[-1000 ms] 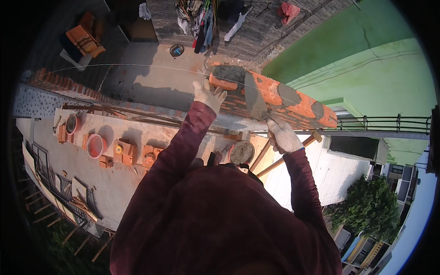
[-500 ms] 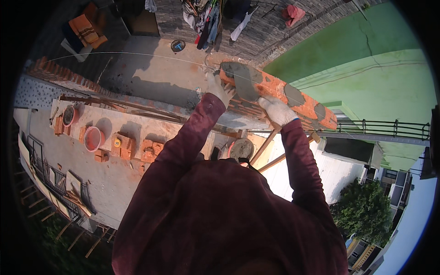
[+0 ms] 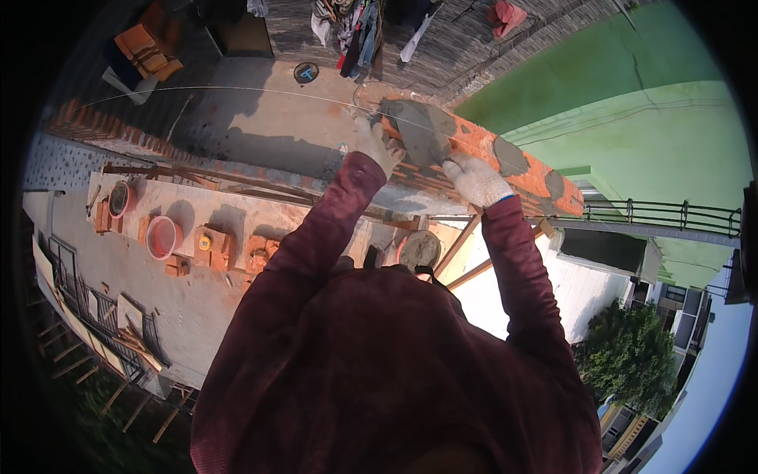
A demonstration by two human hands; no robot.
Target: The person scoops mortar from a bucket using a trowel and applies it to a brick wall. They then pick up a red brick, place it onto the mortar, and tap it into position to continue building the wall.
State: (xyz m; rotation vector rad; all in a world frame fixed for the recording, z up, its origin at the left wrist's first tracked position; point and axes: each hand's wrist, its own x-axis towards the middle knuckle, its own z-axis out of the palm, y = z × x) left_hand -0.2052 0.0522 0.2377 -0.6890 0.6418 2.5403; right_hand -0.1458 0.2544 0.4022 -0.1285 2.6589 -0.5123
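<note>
Both my hands wear pale gloves and reach to the top of a red brick wall (image 3: 545,193) streaked with grey mortar. My left hand (image 3: 379,144) is at the wall's near end, its fingers apart against the edge of an orange brick (image 3: 389,130). Just right of it, my right hand (image 3: 474,178) grips a trowel (image 3: 422,142), whose grey blade lies among the mortar on the wall top; its handle is hidden by the glove. A thin string line (image 3: 237,88) runs across above the wall.
Below lie a board (image 3: 197,201) with pink buckets (image 3: 164,237), brick stacks (image 3: 217,249), a round tub of mortar (image 3: 420,250) and timber braces (image 3: 458,253). Beyond are a paved yard (image 3: 260,118), hanging clothes (image 3: 355,39), a green wall (image 3: 600,95) and rebar (image 3: 663,211) at the right.
My right hand has risen leftward with the trowel, its blade moving onto the wall's top. My left hand has moved up and right against the brick end. The view has shifted slightly.
</note>
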